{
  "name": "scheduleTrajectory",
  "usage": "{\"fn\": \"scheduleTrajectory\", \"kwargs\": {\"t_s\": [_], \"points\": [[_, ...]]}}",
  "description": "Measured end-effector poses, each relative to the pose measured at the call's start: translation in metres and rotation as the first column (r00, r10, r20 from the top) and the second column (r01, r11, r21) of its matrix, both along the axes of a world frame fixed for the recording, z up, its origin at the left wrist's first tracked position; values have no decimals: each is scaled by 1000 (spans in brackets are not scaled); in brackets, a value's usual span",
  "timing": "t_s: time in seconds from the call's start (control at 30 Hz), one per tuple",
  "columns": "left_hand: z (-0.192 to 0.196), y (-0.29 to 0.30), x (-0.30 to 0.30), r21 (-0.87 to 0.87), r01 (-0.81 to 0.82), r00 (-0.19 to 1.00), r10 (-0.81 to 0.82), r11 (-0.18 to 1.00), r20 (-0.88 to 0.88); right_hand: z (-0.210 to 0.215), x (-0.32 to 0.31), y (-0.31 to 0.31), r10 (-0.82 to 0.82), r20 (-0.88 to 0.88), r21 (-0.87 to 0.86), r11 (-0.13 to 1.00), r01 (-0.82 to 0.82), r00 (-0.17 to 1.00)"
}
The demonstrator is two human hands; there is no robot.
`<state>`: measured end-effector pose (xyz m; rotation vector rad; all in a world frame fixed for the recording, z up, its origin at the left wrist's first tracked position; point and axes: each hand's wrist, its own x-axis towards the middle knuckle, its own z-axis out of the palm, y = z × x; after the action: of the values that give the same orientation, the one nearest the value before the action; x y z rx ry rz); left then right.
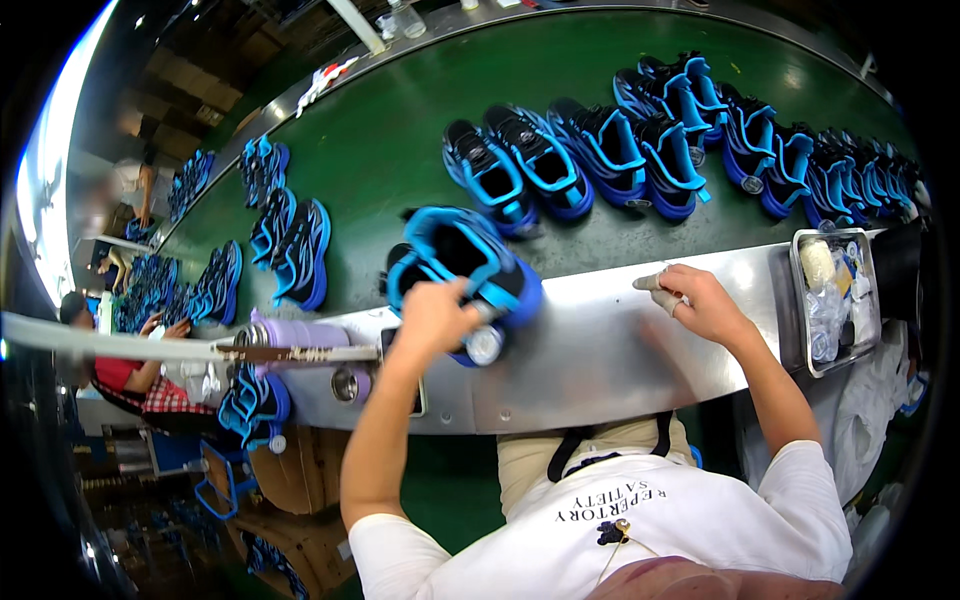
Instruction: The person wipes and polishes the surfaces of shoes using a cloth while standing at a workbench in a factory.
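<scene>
My left hand [437, 322] is closed on the near side of a pair of black and blue sneakers [465, 250]. The pair sits tilted where the green belt meets the metal ledge, and a round white tag [484, 345] hangs from it beside my fingers. My fingertips are partly hidden against the shoes. Over the bare metal ledge [600, 350], my right hand [695, 302] points leftward with nothing in it. Pale finger covers are on its fingers, which are bent but apart. Other sneakers [540, 165] stand in a row just beyond the held pair.
The green conveyor belt [390, 130] carries more sneakers left and right. A metal tray [812, 300] of small items stands at the ledge's right end. A lilac tumbler [300, 335] and a bar [180, 345] are at the left. A co-worker [150, 375] sits farther left.
</scene>
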<state>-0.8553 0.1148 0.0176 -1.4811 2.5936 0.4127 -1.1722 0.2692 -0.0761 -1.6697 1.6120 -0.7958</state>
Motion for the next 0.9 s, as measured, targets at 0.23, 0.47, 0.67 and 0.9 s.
{"fn": "scheduleTrajectory", "kwargs": {"t_s": [0.23, 0.47, 0.67, 0.9], "points": [[-48, 185, -2, 16, 341, 922, -331, 940, -201, 61, 70, 14, 286, 97, -231, 938, -258, 953], [-25, 218, 19, -259, -74, 778, -106, 963, -619, 13, 85, 28, 221, -52, -323, 919, -226, 974], [-28, 168, 18, -345, -200, 806, -46, 917, -590, 39, 92, 28, 186, -85, -451, 869, -205, 979], [-41, 142, 3, -313, 201, 882, -310, 928, -354, 27, 92, 49, 9, -111, -398, 916, -53, 994]]}}
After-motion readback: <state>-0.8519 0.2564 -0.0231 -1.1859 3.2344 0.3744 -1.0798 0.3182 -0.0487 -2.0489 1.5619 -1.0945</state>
